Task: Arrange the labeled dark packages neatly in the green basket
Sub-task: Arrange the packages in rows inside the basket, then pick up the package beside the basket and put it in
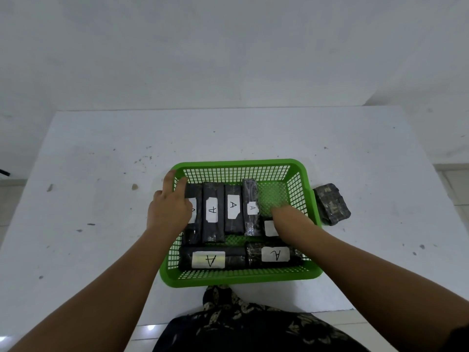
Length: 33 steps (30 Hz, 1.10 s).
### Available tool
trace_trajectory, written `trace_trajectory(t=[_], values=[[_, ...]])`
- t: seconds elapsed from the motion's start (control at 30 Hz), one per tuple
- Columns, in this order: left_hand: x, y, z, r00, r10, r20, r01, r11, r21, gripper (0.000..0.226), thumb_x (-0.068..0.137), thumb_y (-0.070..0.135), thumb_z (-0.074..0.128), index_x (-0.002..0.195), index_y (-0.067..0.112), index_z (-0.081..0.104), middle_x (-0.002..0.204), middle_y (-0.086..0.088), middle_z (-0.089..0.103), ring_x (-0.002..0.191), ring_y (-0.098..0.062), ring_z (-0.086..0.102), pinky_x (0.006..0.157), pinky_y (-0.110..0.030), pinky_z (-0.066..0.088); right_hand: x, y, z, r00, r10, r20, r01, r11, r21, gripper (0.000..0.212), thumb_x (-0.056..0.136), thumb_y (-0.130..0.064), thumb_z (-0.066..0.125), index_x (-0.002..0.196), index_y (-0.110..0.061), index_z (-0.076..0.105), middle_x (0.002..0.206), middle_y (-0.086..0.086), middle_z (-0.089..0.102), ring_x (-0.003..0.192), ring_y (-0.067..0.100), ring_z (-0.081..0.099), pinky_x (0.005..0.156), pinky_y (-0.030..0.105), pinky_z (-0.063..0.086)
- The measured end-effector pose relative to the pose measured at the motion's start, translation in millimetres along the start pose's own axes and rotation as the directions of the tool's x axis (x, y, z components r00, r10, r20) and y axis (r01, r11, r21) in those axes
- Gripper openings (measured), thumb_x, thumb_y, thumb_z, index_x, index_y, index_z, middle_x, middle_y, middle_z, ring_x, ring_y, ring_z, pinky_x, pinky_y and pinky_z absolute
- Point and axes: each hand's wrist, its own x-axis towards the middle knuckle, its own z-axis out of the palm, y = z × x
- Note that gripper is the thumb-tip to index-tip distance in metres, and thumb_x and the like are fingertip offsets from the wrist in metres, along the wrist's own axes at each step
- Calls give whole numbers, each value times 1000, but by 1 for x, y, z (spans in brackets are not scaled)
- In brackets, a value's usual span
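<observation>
A green mesh basket [299,165] sits on the white table and holds several dark packages with white "A" labels. Upright ones [233,207] stand side by side along its left and middle. Two more lie across the near side, one on the left [210,259] and one on the right [275,254]. My left hand [168,208] rests on the leftmost package, fingers spread over the basket's left rim. My right hand [289,219] reaches into the basket's right part, fingers down on a package [270,227] whose label partly shows. Its grip is hidden.
One dark patterned package [331,204] lies on the table just outside the basket's right wall. The white table [101,174] carries small dark specks. The table's near edge runs just below the basket, with my patterned clothing under it.
</observation>
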Motion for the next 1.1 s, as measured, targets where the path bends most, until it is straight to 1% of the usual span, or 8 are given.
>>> trace_trajectory(t=[0.07,0.17,0.23,0.33,0.43,0.67,0.93,1.1], values=[[1,0,1,1000,-1,3,1,1000,27,55,85,21,52,138,19,36,156,-6,15,113,-41,47,85,-49,48,-1,1,-5,1000,-12,-2,12,1000,-1,20,86,5,49,102,-3,58,105,17,61,96,32,61,74,37,48],[3,6,-2,1000,2,11,-3,996,88,53,86,25,52,137,18,38,155,-13,17,137,-43,22,108,-56,28,-6,11,-25,970,-57,-238,97,982,159,18,93,-12,46,106,-6,58,100,10,58,91,27,60,76,36,49],[8,17,-4,998,57,-3,-56,992,109,50,86,26,52,135,17,42,154,-18,17,142,-42,12,110,-57,23,-14,22,-44,898,-39,-437,195,928,318,24,96,-21,45,110,-9,61,101,6,59,87,20,59,80,32,48],[19,44,-7,981,191,37,-193,979,60,51,88,26,50,137,18,41,156,-17,16,143,-38,12,111,-58,24,-19,48,-52,726,219,-652,223,822,524,22,94,-17,49,108,-12,64,99,4,60,77,16,56,77,21,40],[32,75,-5,942,327,69,-325,945,-42,54,93,20,46,145,20,30,157,-15,17,142,-38,19,112,-57,26,-12,80,-35,681,454,-574,87,728,679,24,93,-13,46,107,-12,65,107,10,64,84,15,54,79,22,37],[53,115,9,931,332,154,-336,942,1,59,96,26,39,150,24,16,160,-7,16,146,-35,9,117,-54,11,0,113,6,842,487,-231,-341,813,471,56,86,-39,61,133,-17,40,139,15,37,123,40,38,96,51,40],[49,128,23,965,254,71,-254,967,-3,62,89,26,50,145,21,25,151,-10,29,141,-41,14,114,-59,9,14,119,10,841,519,-152,-370,757,539,70,74,-25,77,127,-21,30,128,18,32,112,41,42,90,49,43],[49,129,26,969,237,70,-238,971,1,63,88,26,50,145,22,23,150,-9,29,141,-39,14,115,-59,9,10,122,-10,832,536,-144,-67,355,933,64,76,-14,68,129,-17,32,117,15,50,88,27,56,66,35,53]])
